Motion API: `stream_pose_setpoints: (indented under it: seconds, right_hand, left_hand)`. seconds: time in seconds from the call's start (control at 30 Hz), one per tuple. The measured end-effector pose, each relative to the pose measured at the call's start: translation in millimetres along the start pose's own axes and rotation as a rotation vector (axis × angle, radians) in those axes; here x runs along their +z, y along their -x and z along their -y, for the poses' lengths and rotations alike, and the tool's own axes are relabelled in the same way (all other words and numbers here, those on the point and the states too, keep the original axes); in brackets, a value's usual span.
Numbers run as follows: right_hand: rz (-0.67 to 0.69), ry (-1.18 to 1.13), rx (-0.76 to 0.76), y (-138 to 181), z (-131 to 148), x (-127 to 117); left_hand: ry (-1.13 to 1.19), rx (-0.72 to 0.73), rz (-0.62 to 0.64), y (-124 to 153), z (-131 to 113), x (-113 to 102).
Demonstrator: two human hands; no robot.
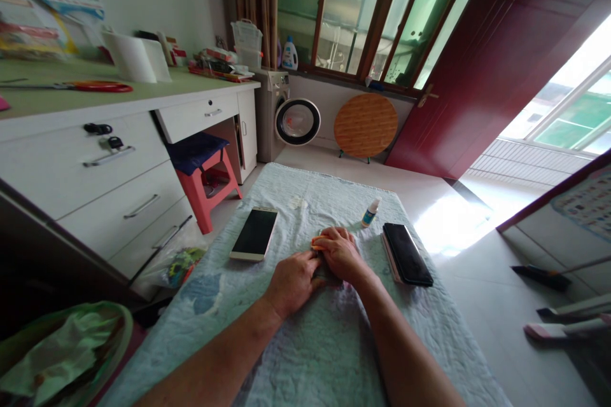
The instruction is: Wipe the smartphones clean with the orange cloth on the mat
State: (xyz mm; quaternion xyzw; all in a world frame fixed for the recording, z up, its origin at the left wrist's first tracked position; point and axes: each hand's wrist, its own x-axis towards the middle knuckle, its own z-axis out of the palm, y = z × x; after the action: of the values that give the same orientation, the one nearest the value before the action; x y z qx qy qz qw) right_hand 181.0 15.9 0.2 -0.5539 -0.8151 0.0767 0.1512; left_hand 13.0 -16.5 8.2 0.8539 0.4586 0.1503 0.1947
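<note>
My right hand (340,254) is closed over a small orange cloth (317,242), which shows only at the fingertips. It presses down near the middle of the covered table. Against it lies my left hand (294,278), its fingers curled around a flat item mostly hidden beneath both hands; I cannot make out what it is. To the left a white-framed smartphone (254,233) rests screen up. A small spray bottle (371,212) with a white top stands beyond my right hand. Farther right is a black smartphone (408,254) in an open flip case.
A pale quilted cloth (329,191) covers the table. At left stand a white desk (191,108), a pink stool (210,184) and a waste bin (125,324). Behind are a washing machine (272,114) with its door open and a folded round table (365,126). A red door (458,76) stands right.
</note>
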Motion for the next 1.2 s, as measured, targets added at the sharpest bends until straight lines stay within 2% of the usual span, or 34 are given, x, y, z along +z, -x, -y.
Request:
stream_pose_setpoints:
  seconds: [0.37, 0.57, 0.77, 0.97, 1.2]
  right_hand:
    - [-0.041, 0.105, 0.116, -11, 10, -1]
    - [-0.058, 0.156, 0.211, -13, 3, 1]
    - [-0.039, 0.247, 0.308, -5, -6, -5]
    - [-0.007, 0.320, 0.311, 3, -5, -10]
    - [0.041, 0.289, 0.362, 10, -6, -14]
  left_hand:
    - [-0.056, 0.000, -0.024, 1, -2, 3]
    - [-0.097, 0.001, -0.017, 0, -2, 5]
    - [-0.087, 0.002, -0.017, 0, -1, 5]
    - [-0.054, 0.006, -0.028, 0, -3, 5]
    - [-0.041, 0.005, -0.009, -1, -5, 3]
